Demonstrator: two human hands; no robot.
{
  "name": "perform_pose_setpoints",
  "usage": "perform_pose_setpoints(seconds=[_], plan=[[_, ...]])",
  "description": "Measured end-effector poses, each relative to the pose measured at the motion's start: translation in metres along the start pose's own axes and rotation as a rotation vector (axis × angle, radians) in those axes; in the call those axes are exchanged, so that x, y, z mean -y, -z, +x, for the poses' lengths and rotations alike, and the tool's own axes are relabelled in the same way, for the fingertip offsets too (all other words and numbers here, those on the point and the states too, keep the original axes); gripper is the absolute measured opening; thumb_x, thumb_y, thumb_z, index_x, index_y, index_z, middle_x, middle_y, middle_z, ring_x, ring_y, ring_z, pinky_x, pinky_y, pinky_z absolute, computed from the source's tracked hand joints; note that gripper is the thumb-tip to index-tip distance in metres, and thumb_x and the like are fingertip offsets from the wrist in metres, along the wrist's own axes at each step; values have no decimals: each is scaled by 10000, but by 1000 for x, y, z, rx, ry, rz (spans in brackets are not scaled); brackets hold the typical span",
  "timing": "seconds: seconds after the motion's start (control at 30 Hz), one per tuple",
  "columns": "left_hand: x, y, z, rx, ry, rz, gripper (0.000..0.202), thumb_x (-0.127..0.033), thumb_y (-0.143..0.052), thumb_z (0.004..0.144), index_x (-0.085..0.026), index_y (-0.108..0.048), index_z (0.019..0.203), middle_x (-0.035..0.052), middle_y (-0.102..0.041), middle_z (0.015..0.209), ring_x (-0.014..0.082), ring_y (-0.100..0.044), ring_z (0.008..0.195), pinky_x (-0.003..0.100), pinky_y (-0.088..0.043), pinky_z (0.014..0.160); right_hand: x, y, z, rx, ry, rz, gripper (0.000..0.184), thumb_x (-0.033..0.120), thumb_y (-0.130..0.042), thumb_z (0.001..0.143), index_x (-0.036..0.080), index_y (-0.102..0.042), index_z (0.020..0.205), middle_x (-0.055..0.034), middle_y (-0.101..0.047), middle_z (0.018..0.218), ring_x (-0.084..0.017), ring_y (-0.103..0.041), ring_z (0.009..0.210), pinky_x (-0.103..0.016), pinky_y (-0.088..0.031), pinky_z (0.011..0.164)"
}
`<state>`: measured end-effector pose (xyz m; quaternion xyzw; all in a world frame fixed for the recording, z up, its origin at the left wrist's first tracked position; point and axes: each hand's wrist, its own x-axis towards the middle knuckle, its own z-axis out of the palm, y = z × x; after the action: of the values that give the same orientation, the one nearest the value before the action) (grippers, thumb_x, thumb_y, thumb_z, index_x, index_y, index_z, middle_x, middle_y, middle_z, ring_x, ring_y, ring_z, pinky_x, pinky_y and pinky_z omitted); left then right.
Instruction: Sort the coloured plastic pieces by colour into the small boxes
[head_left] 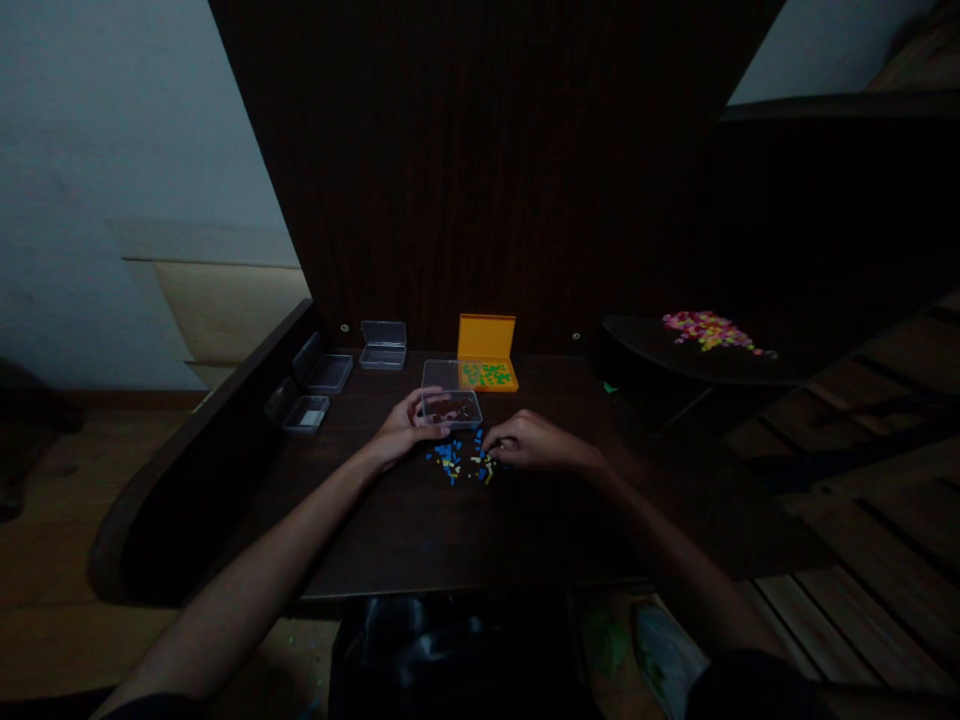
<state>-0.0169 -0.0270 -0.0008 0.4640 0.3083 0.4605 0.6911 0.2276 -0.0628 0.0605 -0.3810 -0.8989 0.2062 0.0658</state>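
Observation:
My left hand [409, 430] grips a clear plastic box [452, 410] by its left side, thumb at the front and fingers behind. The box's lid [441, 374] stands raised at the back. Just in front of it, small blue and yellow pieces [448, 456] lie scattered on the dark tabletop [420, 540]. My right hand [521, 440] is over the right part of this scatter, its fingers curled and pinched together among the pieces. Whatever is between those fingertips is too small and dark to make out.
Behind the clear box stands an open orange case [487, 335] with green pieces in it. Several open clear boxes [384, 348] sit at the back left. A pile of pink and yellow bits [709, 330] lies on a shelf [660, 350] at right. A raised side edge [202, 470] bounds the left.

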Motion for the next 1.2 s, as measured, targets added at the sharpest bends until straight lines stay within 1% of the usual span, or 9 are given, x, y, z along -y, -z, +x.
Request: perform_pose_setpoints(seconds=[0.1, 0.2, 0.33, 0.4, 0.57, 0.67, 0.93, 1.1, 1.2], plan=[[0, 1, 1, -5, -7, 0, 698, -64, -864, 503, -191, -581, 1128, 111, -566, 1337, 231, -681, 1021, 487, -464, 1026, 4, -10, 3, 65, -9, -13, 247, 163, -548, 847, 196, -744, 994, -14, -723, 787, -108, -605, 644, -205, -375, 645], [-1, 1, 1, -22, -7, 0, 717, -64, -869, 491, -191, -577, 1134, 111, -568, 1335, 221, -683, 1008, 472, -474, 1019, 6, -17, 6, 74, 4, -21, 281, 157, -527, 859, 221, -733, 1039, -26, -752, 912, -134, -662, 769, -216, -406, 713], [-1, 0, 1, -39, 3, 0, 730, -60, -872, 481, -186, -574, 1136, 106, -585, 1313, 211, -685, 996, 454, -477, 1017, 6, -18, 7, 80, 5, -60, 289, 170, -519, 866, 226, -730, 1055, -36, -756, 965, -159, -681, 846, -233, -422, 750], [-2, 0, 1, -45, 10, 5, 729, -63, -874, 478, -182, -576, 1133, 106, -595, 1299, 210, -688, 984, 457, -476, 1017, 6, -15, 7, 85, 8, -81, 293, 168, -524, 857, 228, -731, 1057, -38, -755, 970, -162, -678, 852, -234, -422, 748], [-2, 1, 1, -36, 0, 3, 712, -65, -870, 486, -192, -587, 1127, 103, -592, 1311, 217, -687, 990, 479, -470, 1017, 10, -6, 6, 115, -12, -107, 327, 134, -553, 812, 253, -726, 1063, -9, -746, 894, -136, -654, 749, -218, -392, 671], [-1, 2, 1, -31, -4, 3, 701, -62, -866, 496, -192, -591, 1128, 104, -592, 1311, 221, -686, 998, 481, -465, 1022, 12, -4, 7, 124, -14, -103, 329, 124, -552, 804, 250, -728, 1052, -5, -742, 872, -132, -649, 733, -216, -388, 663], [0, 3, 2, -21, -10, -7, 696, -57, -864, 498, -197, -591, 1123, 95, -591, 1312, 222, -683, 1010, 475, -466, 1027, 12, -10, 11, 145, 12, -110, 347, 151, -528, 844, 259, -706, 1121, -29, -746, 1034, -177, -682, 907, -253, -438, 784], [-1, 2, 1, -30, -11, -8, 697, -52, -863, 499, -192, -587, 1124, 99, -598, 1304, 225, -685, 1007, 474, -460, 1036, 14, -10, 14, 164, -6, -176, 317, 183, -541, 853, 263, -703, 1113, -43, -739, 1033, -204, -671, 933, -281, -442, 789], [-3, 1, 1, -29, -8, -6, 692, -52, -860, 506, -188, -586, 1128, 106, -591, 1313, 230, -685, 1009, 480, -462, 1033, 15, -10, 15, 165, 9, -175, 300, 177, -541, 864, 259, -699, 1106, -41, -729, 1043, -197, -658, 946, -278, -436, 796]])
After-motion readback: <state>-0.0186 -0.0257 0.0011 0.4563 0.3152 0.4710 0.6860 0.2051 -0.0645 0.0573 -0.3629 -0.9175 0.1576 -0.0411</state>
